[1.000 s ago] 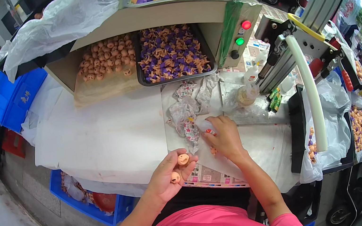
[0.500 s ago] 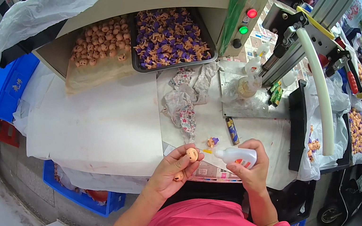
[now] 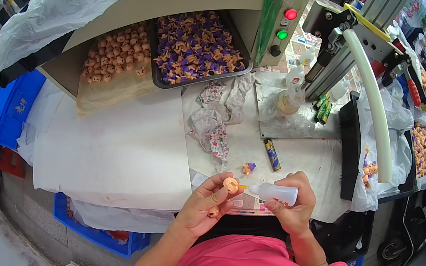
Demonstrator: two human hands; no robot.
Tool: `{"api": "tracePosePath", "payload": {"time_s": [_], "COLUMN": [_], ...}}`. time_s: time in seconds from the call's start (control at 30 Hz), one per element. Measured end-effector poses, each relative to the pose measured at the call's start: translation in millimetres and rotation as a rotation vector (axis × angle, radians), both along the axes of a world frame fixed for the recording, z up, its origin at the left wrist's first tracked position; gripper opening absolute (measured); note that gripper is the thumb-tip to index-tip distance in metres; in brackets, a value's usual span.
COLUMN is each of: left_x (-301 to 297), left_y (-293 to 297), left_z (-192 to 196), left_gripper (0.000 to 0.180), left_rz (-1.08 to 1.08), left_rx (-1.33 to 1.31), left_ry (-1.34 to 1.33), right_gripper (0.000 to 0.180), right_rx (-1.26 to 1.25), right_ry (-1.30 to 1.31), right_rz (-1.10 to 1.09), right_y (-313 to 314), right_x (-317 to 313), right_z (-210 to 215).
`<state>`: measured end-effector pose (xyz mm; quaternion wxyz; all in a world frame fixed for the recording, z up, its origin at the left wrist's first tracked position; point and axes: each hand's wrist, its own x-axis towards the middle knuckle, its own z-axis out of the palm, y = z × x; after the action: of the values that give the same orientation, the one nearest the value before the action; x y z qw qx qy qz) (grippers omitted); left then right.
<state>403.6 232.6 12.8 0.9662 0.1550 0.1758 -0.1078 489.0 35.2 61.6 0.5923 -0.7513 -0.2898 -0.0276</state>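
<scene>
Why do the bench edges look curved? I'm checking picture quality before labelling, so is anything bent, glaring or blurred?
Head view: fisheye bends the white table edges toward the dark rim; bright window glare at upper right; left hand, small peach head, squeeze bottle and right hand are sharp, evenly lit, with soft shadows.

One view only, from a fisheye camera worn on the person's head, looking steeply down and forward. The hands, left (image 3: 206, 207) and right (image 3: 291, 204), sit close under the lens at lower centre, forearms entering from the bottom edge. Beyond them the table (image 3: 115, 155) stretches away, and straight edges bow near the dark round rim of the picture.
</scene>
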Motion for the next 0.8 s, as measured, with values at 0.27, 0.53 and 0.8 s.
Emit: {"api": "tracePosePath", "payload": {"time_s": [0.27,0.53,0.8], "left_x": [-2.1,0.0,0.8], "left_y": [-0.3,-1.5,-5.2], "left_z": [-9.9,-9.7,-8.0], "left_gripper": [0.039,0.035,0.038], "left_rz": [0.018,0.051,0.062], "left_rx": [0.029,0.021,0.03], "left_ry": [-0.012,-0.03,-0.051], "right_gripper": [0.034,0.035,0.035], "right_rx": [-0.057,-0.135,-0.074], "right_ry": [-0.058,-0.072,-0.029], "right_rz": [-0.035,-0.03,-0.022], "right_y": [-2.6,-3.7,-4.4], "right_x": [-0.9,-6.2,-9.3], "right_z": [1.0,6.7,4.8]}}
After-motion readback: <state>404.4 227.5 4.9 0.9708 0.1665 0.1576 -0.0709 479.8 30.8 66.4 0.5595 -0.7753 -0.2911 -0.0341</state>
